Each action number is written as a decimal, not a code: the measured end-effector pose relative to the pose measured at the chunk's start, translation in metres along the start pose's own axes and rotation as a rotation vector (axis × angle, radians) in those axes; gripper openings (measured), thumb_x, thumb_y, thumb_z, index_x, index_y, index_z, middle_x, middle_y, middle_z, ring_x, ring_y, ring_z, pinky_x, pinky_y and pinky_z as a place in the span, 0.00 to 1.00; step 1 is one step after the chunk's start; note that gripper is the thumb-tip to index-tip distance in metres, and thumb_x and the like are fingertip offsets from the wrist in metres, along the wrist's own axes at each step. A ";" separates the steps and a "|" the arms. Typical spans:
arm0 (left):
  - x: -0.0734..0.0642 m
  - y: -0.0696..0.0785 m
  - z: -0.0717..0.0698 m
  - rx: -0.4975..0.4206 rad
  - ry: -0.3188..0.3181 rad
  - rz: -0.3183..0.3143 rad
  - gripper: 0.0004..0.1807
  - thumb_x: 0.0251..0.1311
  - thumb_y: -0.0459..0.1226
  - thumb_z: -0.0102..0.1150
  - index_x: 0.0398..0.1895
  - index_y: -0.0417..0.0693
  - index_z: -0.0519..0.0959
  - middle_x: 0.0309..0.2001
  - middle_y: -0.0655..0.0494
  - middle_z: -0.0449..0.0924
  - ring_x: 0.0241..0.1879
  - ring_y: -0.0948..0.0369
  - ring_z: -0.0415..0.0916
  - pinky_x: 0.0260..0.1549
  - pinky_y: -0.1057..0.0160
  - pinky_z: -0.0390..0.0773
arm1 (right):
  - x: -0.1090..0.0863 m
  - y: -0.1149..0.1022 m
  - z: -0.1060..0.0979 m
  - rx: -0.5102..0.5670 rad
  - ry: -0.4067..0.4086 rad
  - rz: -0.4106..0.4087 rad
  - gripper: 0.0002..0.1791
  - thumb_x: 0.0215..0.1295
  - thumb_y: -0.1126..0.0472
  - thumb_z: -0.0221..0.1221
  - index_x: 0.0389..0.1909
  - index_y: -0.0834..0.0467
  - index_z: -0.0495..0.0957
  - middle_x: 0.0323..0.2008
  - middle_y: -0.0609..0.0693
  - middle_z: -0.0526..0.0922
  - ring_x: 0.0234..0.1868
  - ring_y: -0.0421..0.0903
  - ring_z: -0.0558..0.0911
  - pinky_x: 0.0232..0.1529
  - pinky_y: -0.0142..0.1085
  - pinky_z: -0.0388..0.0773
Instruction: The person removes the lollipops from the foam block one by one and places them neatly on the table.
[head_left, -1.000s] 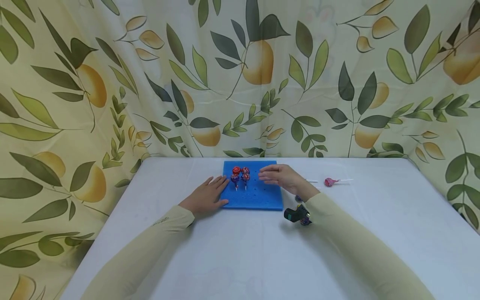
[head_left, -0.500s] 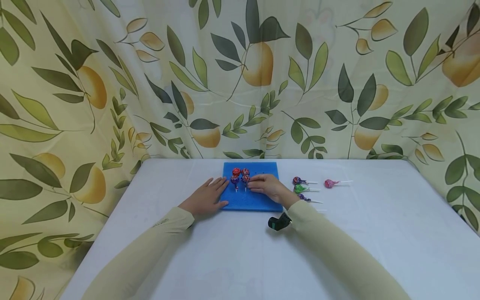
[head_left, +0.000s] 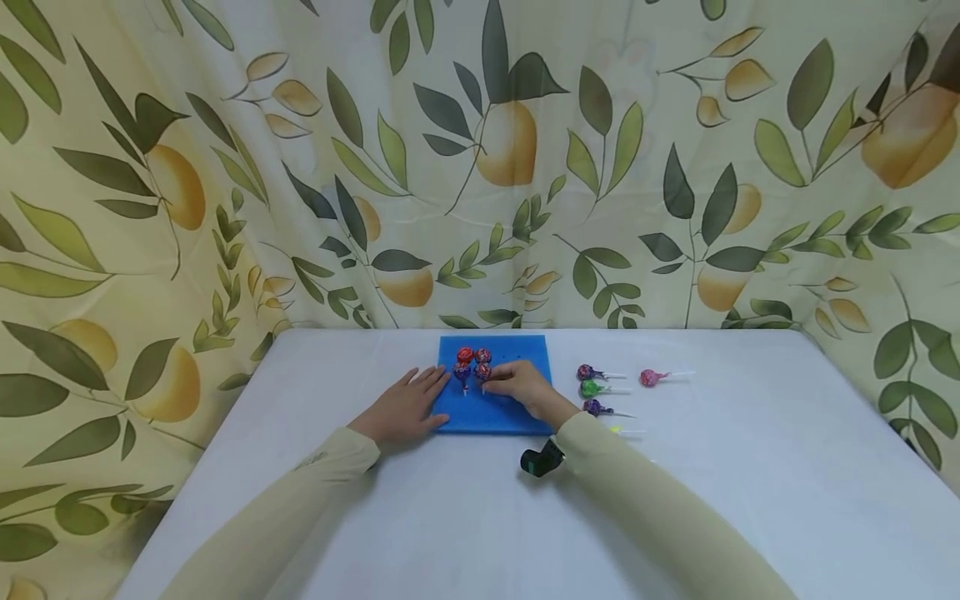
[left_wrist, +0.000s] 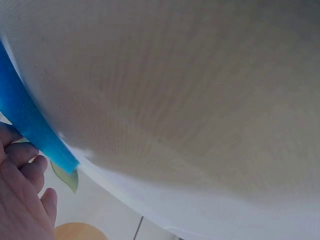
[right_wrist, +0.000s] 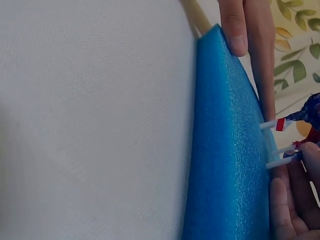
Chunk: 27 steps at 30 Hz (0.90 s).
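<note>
A blue foam board (head_left: 495,421) lies on the white table, with several wrapped lollipops standing in it by their sticks. Among them are a red lollipop (head_left: 465,356) at the back and a purple lollipop (head_left: 462,372) in front of it. My left hand (head_left: 401,410) rests along the board's left edge, fingers extended. With thumb and fingers, my right hand (head_left: 525,388) pinches the near right lollipop (head_left: 482,372) just below its candy. In the right wrist view, white sticks enter the foam beside the thumb (right_wrist: 311,159); part of the held lollipop lies outside that view.
Right of the board lie more lollipops: a dark one (head_left: 587,372), a green one (head_left: 590,388), a purple one (head_left: 595,407) and a partly hidden yellow one (head_left: 617,430). Farther right is a pink lollipop (head_left: 651,378). A leaf-patterned curtain (head_left: 480,167) hangs behind the table.
My right hand has moved left from above the board's right side to the standing lollipops and now pinches one. Loose lollipops have come into sight. The left hand stays on the board.
</note>
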<state>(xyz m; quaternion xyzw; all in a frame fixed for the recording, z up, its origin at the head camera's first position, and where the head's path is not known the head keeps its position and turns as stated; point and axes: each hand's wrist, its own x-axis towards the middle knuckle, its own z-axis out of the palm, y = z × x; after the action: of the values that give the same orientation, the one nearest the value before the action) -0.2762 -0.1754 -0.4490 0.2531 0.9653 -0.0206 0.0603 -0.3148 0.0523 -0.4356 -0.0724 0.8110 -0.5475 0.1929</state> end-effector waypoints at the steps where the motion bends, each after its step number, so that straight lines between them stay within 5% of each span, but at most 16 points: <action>1: -0.001 0.000 0.001 -0.003 -0.002 0.001 0.41 0.66 0.61 0.37 0.74 0.46 0.49 0.75 0.51 0.47 0.75 0.55 0.43 0.73 0.52 0.44 | 0.000 0.000 0.001 0.000 0.005 0.006 0.15 0.62 0.65 0.60 0.49 0.66 0.80 0.51 0.59 0.81 0.49 0.47 0.77 0.59 0.44 0.73; 16: 0.001 -0.003 0.005 0.023 0.032 0.036 0.41 0.67 0.60 0.36 0.74 0.44 0.49 0.75 0.49 0.48 0.74 0.54 0.46 0.73 0.52 0.45 | -0.001 -0.007 -0.009 0.054 -0.062 -0.051 0.16 0.64 0.65 0.57 0.52 0.67 0.77 0.49 0.60 0.82 0.50 0.49 0.81 0.59 0.44 0.74; 21: 0.000 -0.003 0.004 0.015 0.033 0.038 0.41 0.67 0.60 0.36 0.74 0.44 0.49 0.75 0.49 0.48 0.75 0.54 0.45 0.73 0.51 0.45 | -0.005 -0.018 -0.021 0.111 -0.094 -0.044 0.19 0.66 0.65 0.55 0.56 0.68 0.73 0.52 0.63 0.80 0.54 0.53 0.81 0.58 0.44 0.75; 27: 0.000 -0.003 0.004 0.015 0.028 0.033 0.41 0.66 0.60 0.37 0.74 0.45 0.49 0.75 0.50 0.47 0.75 0.54 0.45 0.73 0.52 0.45 | -0.013 -0.023 -0.041 0.058 -0.088 -0.063 0.18 0.66 0.63 0.56 0.54 0.67 0.75 0.50 0.62 0.82 0.55 0.56 0.80 0.58 0.44 0.75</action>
<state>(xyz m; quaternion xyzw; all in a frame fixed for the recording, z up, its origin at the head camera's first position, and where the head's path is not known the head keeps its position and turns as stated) -0.2772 -0.1777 -0.4528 0.2697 0.9616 -0.0233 0.0455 -0.3209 0.0831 -0.3978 -0.1161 0.7829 -0.5729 0.2130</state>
